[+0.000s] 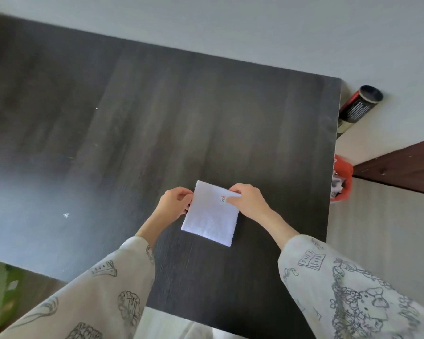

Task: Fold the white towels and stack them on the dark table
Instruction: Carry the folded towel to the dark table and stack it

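A small white towel [209,218], folded into a neat rectangle with a small red label near its far right corner, lies on the dark table [137,113] close to the near edge. My left hand [173,201] pinches the towel's far left edge. On the far right edge, beside the label, my right hand [249,198] pinches the cloth with thumb and fingers. No other towel shows on the table.
The table's right edge runs close to the towel. Beyond it on the floor lie a black and red cylinder [357,106] and an orange bag [342,178]. A light wall stands behind the table, and something green [0,287] shows at the lower left.
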The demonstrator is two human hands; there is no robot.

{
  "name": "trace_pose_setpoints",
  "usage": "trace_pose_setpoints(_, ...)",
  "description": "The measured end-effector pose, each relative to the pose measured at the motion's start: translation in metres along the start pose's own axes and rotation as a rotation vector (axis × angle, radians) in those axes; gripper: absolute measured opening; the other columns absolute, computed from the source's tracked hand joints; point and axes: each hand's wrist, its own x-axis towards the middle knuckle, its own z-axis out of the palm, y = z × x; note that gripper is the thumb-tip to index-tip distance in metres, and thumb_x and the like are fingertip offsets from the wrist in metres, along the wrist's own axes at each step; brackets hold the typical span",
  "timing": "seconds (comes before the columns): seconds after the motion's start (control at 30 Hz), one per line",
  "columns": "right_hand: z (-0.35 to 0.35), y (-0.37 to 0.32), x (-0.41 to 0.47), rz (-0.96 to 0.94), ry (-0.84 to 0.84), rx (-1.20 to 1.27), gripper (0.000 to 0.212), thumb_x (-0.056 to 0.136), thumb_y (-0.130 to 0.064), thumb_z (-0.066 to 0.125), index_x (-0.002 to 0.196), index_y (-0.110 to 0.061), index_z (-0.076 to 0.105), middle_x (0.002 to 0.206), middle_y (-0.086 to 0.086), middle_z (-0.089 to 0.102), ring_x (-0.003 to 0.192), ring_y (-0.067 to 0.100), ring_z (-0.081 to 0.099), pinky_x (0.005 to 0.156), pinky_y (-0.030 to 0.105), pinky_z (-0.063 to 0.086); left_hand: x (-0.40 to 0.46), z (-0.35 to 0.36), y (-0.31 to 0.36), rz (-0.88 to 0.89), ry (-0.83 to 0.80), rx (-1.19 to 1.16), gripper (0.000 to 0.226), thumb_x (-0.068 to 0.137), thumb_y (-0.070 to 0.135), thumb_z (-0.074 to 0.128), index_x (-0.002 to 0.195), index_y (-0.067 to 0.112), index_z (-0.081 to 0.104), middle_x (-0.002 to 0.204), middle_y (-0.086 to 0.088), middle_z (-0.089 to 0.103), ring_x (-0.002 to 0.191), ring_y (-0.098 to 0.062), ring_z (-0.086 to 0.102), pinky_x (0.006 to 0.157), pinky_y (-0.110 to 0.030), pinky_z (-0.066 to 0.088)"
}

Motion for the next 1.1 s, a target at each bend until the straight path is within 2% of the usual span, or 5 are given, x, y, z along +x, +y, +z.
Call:
trace_pose_setpoints(0.37, -0.004, 0.005, -0.017, 0.001, 0.171, -0.006, 0.039, 0.093, -0.021, 0.052, 0.131, -0.014, 0.049, 0.13, 0.005, 0.047, 0.106, 0.018, 0.055, 0.09, 0.027, 0.043, -0.008, -0.008, -0.009, -0.115, 0.042, -0.049, 0.031, 0.096, 0.018, 0.041, 0.125, 0.014, 0.051, 0.113, -0.007, 0.061, 0.096, -0.022, 0.062, 0.088, -0.037, 0.052)
trace_pose_setpoints(0.6, 0.013, 0.037, -0.116, 0.133, 0.284, 0.197, 0.033, 0.096, -0.027, 0.047, 0.126, -0.015, 0.053, 0.126, 0.002, 0.058, 0.113, 0.016, 0.056, 0.094, 0.025, 0.044, -0.094, 0.014, -0.033, 0.136, 0.192, 0.121, 0.032, 0.097, 0.018, 0.04, 0.127, 0.013, 0.048, 0.122, -0.006, 0.056, 0.103, -0.02, 0.053, 0.085, -0.03, 0.041)
trace_pose_setpoints(0.83, 0.078, 0.1, -0.27, 0.213, 0.482, 0.537, 0.026, 0.096, -0.023, 0.048, 0.118, -0.012, 0.057, 0.109, 0.004, 0.064, 0.099, 0.017, 0.063, 0.089, 0.029, 0.052, -0.185, 0.077, -0.072, 0.407, -0.133, 0.265, 0.029, 0.096, 0.02, 0.044, 0.124, 0.015, 0.05, 0.117, -0.002, 0.059, 0.109, -0.019, 0.057, 0.089, -0.024, 0.041)
trace_pose_setpoints(0.97, 0.11, 0.142, -0.359, 0.297, 0.6, 0.671, 0.025, 0.096, -0.027, 0.047, 0.116, -0.013, 0.057, 0.105, 0.004, 0.065, 0.095, 0.017, 0.063, 0.083, 0.027, 0.051, -0.238, 0.12, -0.09, 0.481, -0.275, 0.327, 0.023, 0.095, 0.019, 0.046, 0.117, 0.021, 0.053, 0.105, 0.002, 0.062, 0.1, -0.018, 0.06, 0.081, -0.033, 0.049)
trace_pose_setpoints(1.1, 0.137, 0.189, -0.447, 0.355, 0.774, 0.851, 0.014, 0.095, -0.021, 0.051, 0.103, -0.014, 0.06, 0.09, 0.003, 0.067, 0.081, 0.017, 0.064, 0.072, 0.027, 0.049, -0.298, 0.181, -0.099, 0.631, -0.386, 0.461, 0.024, 0.095, 0.015, 0.046, 0.117, 0.013, 0.055, 0.103, -0.004, 0.062, 0.092, -0.02, 0.056, 0.077, -0.025, 0.04)
